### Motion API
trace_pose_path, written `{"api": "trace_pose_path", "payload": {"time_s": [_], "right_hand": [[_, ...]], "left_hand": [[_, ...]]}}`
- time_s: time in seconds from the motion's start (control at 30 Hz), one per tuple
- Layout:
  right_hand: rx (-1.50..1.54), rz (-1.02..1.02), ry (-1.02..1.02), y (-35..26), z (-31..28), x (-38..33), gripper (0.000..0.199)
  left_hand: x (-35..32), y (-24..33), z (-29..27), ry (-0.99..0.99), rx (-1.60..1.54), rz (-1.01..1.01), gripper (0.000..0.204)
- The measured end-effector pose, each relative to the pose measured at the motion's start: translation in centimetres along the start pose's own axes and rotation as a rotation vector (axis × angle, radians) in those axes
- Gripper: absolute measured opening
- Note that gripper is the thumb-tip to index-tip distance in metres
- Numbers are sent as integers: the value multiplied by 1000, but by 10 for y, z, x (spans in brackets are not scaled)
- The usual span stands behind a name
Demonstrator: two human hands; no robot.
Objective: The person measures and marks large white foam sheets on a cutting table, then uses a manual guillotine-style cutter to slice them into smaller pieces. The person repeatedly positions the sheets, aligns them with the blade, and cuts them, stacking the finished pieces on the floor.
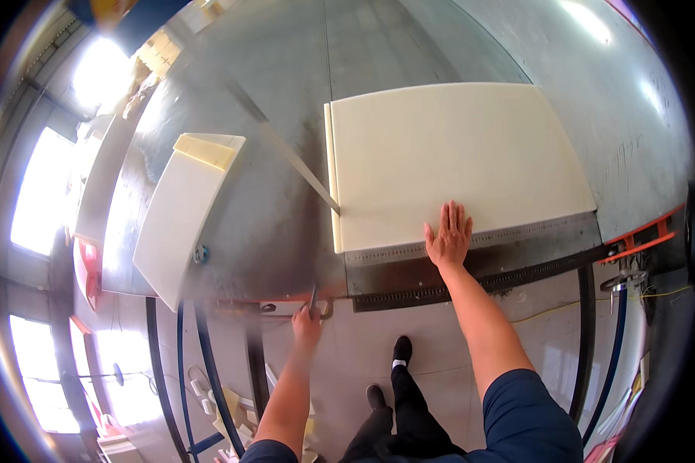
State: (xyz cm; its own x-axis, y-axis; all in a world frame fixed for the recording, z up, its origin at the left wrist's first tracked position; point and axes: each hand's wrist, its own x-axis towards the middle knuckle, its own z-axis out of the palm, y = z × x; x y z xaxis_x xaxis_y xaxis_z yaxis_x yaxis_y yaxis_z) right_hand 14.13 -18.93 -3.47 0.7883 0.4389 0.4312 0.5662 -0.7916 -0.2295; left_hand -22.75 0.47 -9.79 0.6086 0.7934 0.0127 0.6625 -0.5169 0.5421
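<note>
A large cream foam-like sheet (455,147) lies flat on the grey metal table (278,193). My right hand (449,238) rests flat on its near edge, fingers stretched out. Below the table's front edge, my left hand (307,322) is closed round a short dark handle (313,296). A long thin metal blade (293,158) slants down from the upper left, and its lower end meets the sheet's left edge. Along that edge runs a narrow cream strip (333,177), with a thin line between it and the sheet.
At the left lies another pale slab (185,208) with a yellowish block (206,151) on its far end. A perforated metal ruler strip (517,231) runs along the sheet's near side. An orange bracket (649,235) sits at the right edge. Offcuts (228,420) lie on the floor at lower left.
</note>
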Motion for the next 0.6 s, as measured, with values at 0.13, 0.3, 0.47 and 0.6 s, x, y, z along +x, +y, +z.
{"api": "trace_pose_path", "payload": {"time_s": [0.13, 0.3, 0.47, 0.6], "right_hand": [[-26, -3, -22, 1, -4, 5, 65], [-31, 2, -101, -3, -5, 11, 66], [-75, 25, -125, 3, -3, 8, 66], [-92, 27, -142, -1, 0, 11, 66]], "left_hand": [[2, 5, -4, -47, 31, -69, 33], [5, 18, -13, -108, -49, -109, 29], [7, 26, -30, -273, 15, -160, 26], [3, 18, -40, -284, -70, -176, 28]]}}
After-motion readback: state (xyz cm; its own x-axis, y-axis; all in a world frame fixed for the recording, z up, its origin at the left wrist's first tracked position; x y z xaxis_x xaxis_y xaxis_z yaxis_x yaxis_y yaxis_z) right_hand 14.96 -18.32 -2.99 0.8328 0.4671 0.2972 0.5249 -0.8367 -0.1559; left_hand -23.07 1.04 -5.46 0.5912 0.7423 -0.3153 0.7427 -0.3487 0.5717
